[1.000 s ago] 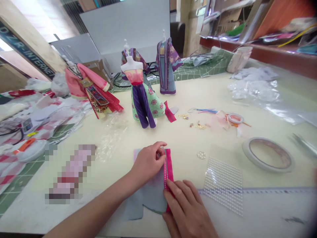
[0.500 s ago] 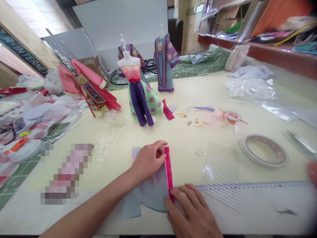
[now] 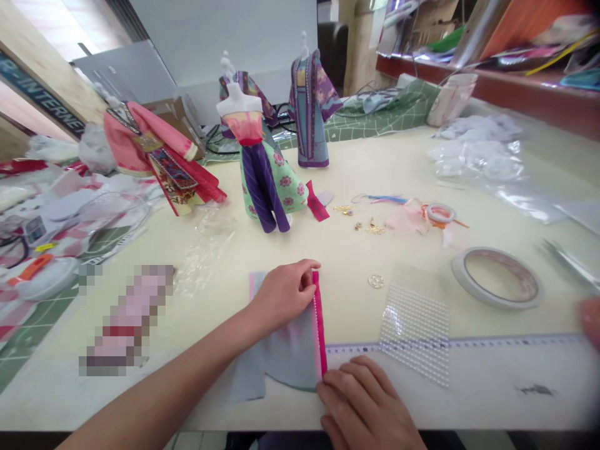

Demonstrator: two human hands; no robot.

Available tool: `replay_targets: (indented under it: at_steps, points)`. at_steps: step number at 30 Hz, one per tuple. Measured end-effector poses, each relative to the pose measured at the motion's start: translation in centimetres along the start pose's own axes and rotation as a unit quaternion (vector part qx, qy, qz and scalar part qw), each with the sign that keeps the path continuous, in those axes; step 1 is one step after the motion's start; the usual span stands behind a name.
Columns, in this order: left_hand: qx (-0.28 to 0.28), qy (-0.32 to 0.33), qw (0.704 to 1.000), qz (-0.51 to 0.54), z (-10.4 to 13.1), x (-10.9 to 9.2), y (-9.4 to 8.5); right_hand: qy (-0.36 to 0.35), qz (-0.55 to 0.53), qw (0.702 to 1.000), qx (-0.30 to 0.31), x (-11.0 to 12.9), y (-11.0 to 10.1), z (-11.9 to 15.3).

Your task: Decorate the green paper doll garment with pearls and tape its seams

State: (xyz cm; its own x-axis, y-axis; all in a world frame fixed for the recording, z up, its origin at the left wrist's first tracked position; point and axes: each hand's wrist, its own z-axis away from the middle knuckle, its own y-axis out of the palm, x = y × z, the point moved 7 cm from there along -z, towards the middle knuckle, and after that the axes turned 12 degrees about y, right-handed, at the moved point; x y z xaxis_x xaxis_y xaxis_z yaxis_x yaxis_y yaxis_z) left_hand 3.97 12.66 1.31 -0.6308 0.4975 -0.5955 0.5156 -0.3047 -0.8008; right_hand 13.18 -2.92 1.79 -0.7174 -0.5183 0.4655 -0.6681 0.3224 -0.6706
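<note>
A blue-grey fabric piece (image 3: 293, 353) lies on the table in front of me, with a bright pink band (image 3: 320, 325) along its right edge. A strip of small white pearl beads (image 3: 317, 322) runs along the band's inner side. At the strip's upper end, my left hand (image 3: 288, 287) has thumb and index finger closed on it, the other fingers curled. My right hand (image 3: 365, 400) rests at the band's lower end, fingers stretched out and fingertips touching the fabric. Right of the fabric lies a clear sheet of pearl beads (image 3: 415, 337), across a ruler (image 3: 487, 342).
Dressed doll forms stand behind, including a strapless one (image 3: 262, 169), a purple-robed one (image 3: 310, 119) and a pink-robed one (image 3: 147, 147). A tape roll (image 3: 534, 290), tweezers (image 3: 569, 262) and a round metal ornament (image 3: 375, 281) lie rightward. Another person's fingertip (image 3: 591, 315) shows at the right edge.
My right hand has slid slightly down the pink band, uncovering more of its lower end. My left hand stays at the top. The whole view has shifted a little.
</note>
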Motion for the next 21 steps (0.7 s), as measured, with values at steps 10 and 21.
replay_targets:
  at_steps: [10,21]
  points:
    - [0.043,0.020,0.999,-0.026,-0.7,-0.9,-0.3,0.069,-0.085,0.993,0.053,-0.1,0.3,-0.7]
    - [0.017,0.001,0.999,-0.040,-0.6,-0.2,-1.4,0.084,-0.070,0.993,0.033,-0.5,0.2,-0.5]
